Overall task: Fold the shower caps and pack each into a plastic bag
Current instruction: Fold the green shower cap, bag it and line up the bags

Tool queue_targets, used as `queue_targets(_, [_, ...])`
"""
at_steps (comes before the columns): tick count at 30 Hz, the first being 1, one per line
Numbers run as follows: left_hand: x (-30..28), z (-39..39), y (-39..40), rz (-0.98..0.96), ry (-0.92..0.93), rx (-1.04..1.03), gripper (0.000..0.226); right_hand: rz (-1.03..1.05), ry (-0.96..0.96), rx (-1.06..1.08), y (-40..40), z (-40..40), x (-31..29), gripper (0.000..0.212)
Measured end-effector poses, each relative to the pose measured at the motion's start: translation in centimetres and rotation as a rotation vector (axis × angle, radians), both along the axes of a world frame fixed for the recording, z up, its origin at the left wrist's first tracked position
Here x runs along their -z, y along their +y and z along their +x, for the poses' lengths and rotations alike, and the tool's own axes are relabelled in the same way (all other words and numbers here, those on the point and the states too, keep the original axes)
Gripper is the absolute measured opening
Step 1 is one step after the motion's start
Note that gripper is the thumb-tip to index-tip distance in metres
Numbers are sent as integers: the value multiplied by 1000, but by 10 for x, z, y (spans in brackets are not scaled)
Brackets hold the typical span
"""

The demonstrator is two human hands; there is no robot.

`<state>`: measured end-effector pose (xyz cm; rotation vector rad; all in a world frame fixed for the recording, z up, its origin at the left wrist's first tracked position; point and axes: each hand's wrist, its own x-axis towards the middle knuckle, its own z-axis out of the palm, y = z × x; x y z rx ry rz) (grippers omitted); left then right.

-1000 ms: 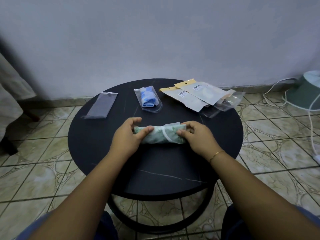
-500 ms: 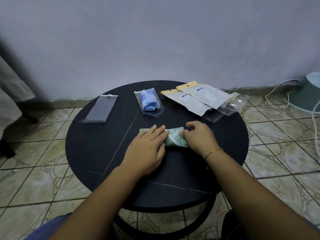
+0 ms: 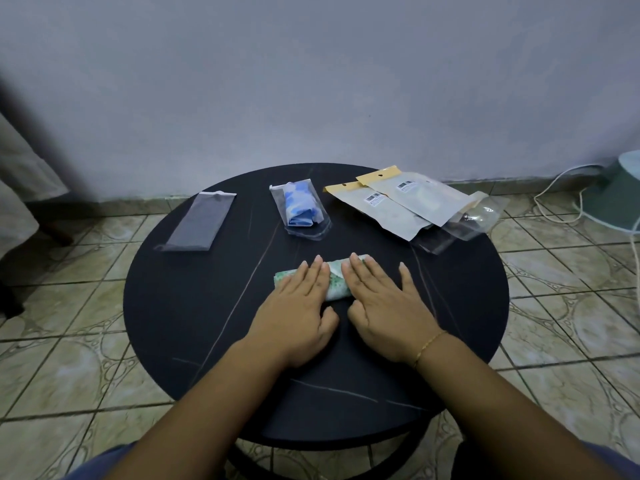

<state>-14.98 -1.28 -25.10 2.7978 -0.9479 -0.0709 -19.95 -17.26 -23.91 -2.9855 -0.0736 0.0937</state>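
Note:
A folded green-patterned shower cap [image 3: 335, 283] lies in the middle of the round black table [image 3: 180, 306]. My left hand [image 3: 298, 310] and my right hand [image 3: 384, 306] both press flat on it with straight fingers, side by side, covering most of it. A blue shower cap packed in a clear plastic bag [image 3: 300, 207] lies beyond the hands. An empty clear plastic bag [image 3: 199, 220] lies at the table's back left.
Two yellow-topped white packets [image 3: 398, 202] and crumpled clear bags [image 3: 464, 223] lie at the table's back right, partly over the edge. A white cable [image 3: 554, 188] and a pale green object [image 3: 620, 199] sit on the tiled floor at right. A wall stands behind.
Both hands let go of the green cap's ends and now lie flat on top of it. The cap has been folded shorter.

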Motion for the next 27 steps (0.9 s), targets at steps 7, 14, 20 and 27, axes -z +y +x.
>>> queue_targets(7, [-3, -5, -1, 33, 3, -86, 62, 78, 78, 46, 3, 9, -5, 56])
queue_targets(14, [-9, -13, 11, 86, 57, -169, 61, 105, 96, 81, 4, 5, -8, 53])
queue_targets(20, [-11, -13, 14, 125, 33, -319, 62, 138, -164, 130, 7, 7, -23, 41])
queue_targets(27, [-15, -8, 31, 13, 77, -580, 83, 339, 25, 233, 28, 13, -24, 46])
